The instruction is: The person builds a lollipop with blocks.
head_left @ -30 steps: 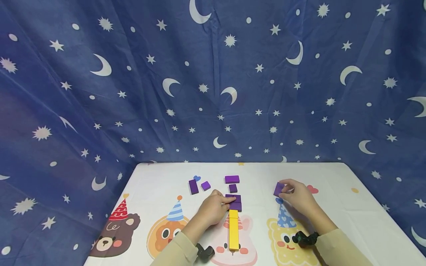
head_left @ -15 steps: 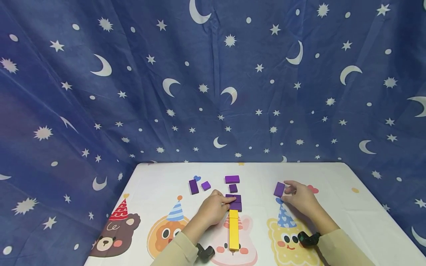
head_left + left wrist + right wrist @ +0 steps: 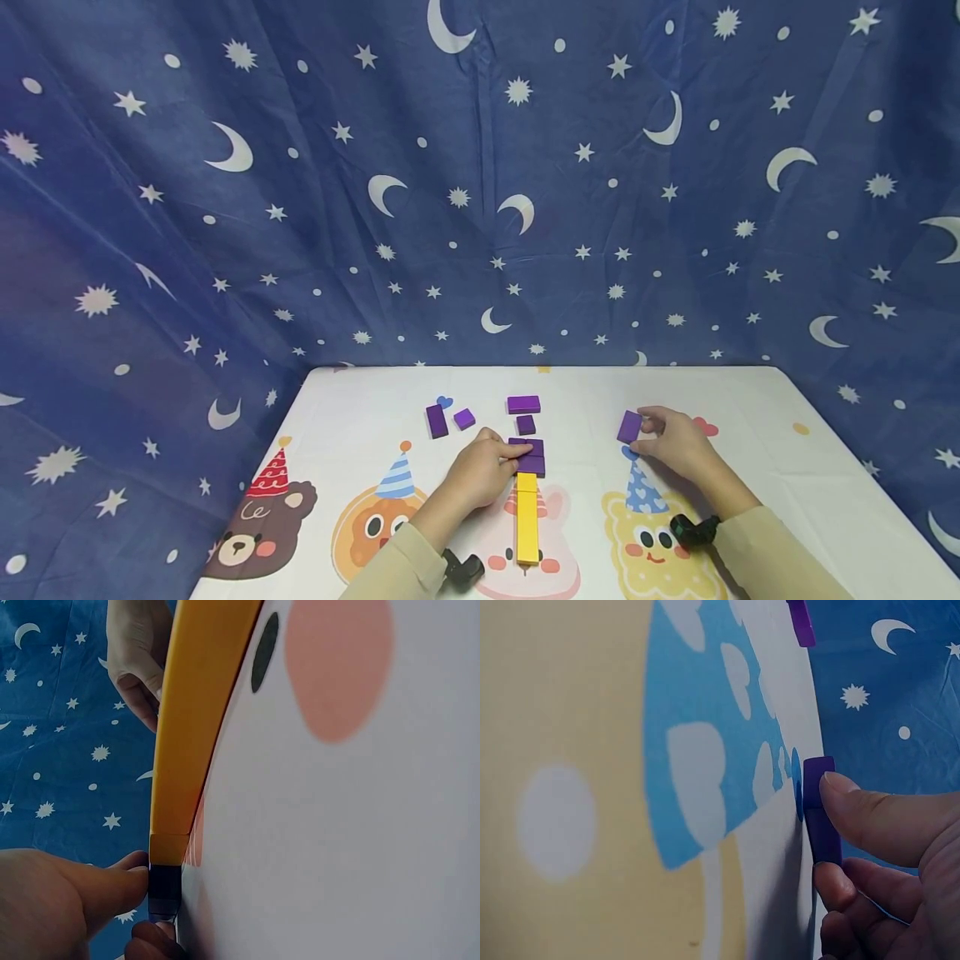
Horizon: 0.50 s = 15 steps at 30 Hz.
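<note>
My left hand (image 3: pixel 480 471) holds a group of purple blocks (image 3: pixel 535 467) that sit together in a square, its index finger lying over their top. In the left wrist view the thumb and another finger are on opposite sides of a dark purple block (image 3: pixel 165 889). Touching the group's near side is a long yellow strip (image 3: pixel 527 525) of blocks. To the right, my right hand (image 3: pixel 675 442) pinches a purple rectangular block (image 3: pixel 629 427) by its right edge. The right wrist view has the thumb on that block (image 3: pixel 821 787) and fingertips at its lower end.
Beyond the group lie a small purple block (image 3: pixel 525 425) and a longer one (image 3: pixel 523 405). Further left are an upright-lying dark purple block (image 3: pixel 437 422) and a small purple cube (image 3: pixel 464 418). The white tablecloth (image 3: pixel 585 517) has printed cartoon faces; a blue starry curtain (image 3: pixel 480 250) hangs behind.
My right hand has drawn slightly to the right, so its fingers now hold only the right edge of its block and more of it shows. The left hand and other blocks stay put.
</note>
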### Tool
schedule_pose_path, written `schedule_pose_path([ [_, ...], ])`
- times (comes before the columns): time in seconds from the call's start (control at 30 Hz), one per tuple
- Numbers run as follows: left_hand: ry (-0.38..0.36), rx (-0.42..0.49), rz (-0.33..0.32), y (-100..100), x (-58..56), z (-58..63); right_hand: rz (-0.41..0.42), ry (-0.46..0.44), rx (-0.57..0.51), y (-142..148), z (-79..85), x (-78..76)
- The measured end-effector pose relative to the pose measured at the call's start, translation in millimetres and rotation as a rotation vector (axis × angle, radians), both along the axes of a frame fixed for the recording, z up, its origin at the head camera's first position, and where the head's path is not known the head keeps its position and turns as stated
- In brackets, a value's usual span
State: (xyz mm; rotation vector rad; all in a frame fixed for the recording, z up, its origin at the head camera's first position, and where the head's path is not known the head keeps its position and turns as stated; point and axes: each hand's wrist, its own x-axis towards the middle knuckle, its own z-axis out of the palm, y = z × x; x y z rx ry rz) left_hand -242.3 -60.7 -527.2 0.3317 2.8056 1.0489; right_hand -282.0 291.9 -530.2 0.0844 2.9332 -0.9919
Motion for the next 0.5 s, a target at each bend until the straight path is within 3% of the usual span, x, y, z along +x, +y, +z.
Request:
schedule_pose_path([
  [0.5,-0.019,0.010,0.011,1.1,0.0,0.6,0.010,-0.009,0.007,-0.6,-2.5,-6.0],
])
